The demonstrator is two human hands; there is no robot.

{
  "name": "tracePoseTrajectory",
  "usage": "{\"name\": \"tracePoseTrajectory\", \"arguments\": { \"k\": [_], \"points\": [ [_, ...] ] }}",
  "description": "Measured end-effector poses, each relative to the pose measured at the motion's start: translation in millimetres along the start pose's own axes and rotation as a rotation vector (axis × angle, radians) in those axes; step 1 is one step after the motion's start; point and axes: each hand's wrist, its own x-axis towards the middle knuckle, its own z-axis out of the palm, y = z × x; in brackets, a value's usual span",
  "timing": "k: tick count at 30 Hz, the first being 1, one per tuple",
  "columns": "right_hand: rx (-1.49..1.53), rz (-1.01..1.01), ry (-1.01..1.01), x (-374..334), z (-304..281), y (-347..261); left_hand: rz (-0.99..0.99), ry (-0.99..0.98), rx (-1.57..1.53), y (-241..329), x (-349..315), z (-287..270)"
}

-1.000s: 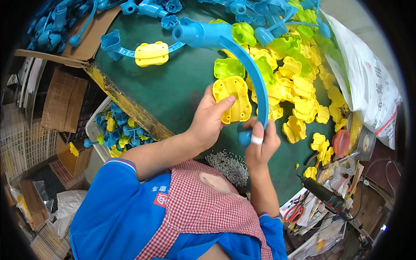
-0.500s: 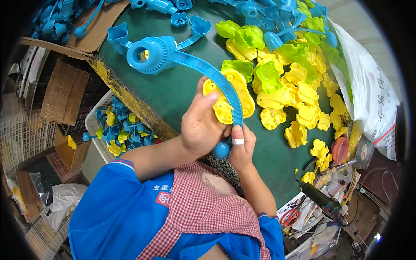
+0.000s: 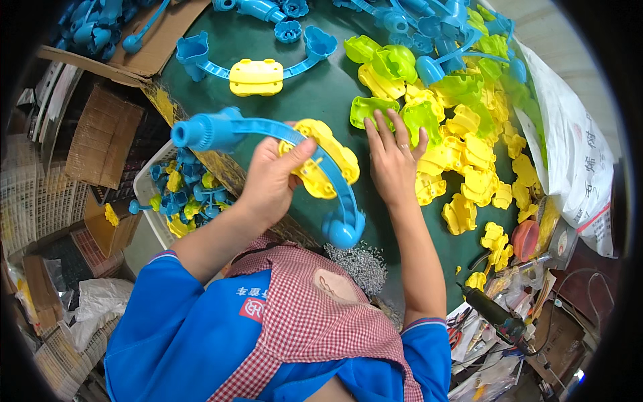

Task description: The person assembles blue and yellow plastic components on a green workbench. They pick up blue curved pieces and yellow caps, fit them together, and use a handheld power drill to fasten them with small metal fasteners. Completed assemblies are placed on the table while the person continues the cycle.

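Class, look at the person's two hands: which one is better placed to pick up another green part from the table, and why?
The right hand, probably: it lies open, fingers spread on the green parts. The left hand is gripping the yellow-and-blue assembly.

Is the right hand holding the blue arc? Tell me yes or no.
No: the right hand lies flat on the green shells, while the left hand grips the blue arc with its yellow piece.
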Motion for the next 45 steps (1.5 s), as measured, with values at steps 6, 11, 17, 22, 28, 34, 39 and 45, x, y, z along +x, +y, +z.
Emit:
{"name": "tracePoseTrajectory", "arguments": {
  "k": [6, 11, 17, 22, 28, 34, 39, 45],
  "points": [
    [1.299, 0.641, -0.336, -0.5, -29.2, -8.6, -0.015, 0.124, 0.088, 3.7, -16.1, -7.5],
    [0.693, 0.317, -0.113, -14.2, -29.4, -12.0, -0.070, 0.058, 0.148, -1.7, -16.7, -17.4],
    [0.589, 0.357, -0.124, -31.7, -24.4, -10.5, -0.102, 0.028, 0.094, -6.1, -17.5, -11.5],
    [0.733, 0.463, 0.242, -35.2, -53.1, -10.6, -0.042, 0.099, 0.135, -2.7, -17.2, 1.4],
    [0.665, 0.203, 0.145, -13.1, -82.7, -28.5, -0.062, -0.033, 0.081, -18.2, -12.8, 19.4],
    [1.179, 0.409, 0.134, -16.3, -73.1, -28.8, -0.053, -0.078, 0.087, -16.8, -10.6, 22.2],
    [1.086, 0.374, 0.127, -9.2, -73.5, -31.6, 0.035, -0.137, 0.207, -8.6, -13.3, 21.9],
    [1.283, 0.582, -0.038, -2.5, -78.4, -43.3, 0.026, -0.170, 0.273, -1.9, -10.7, 3.0]
  ]
}}
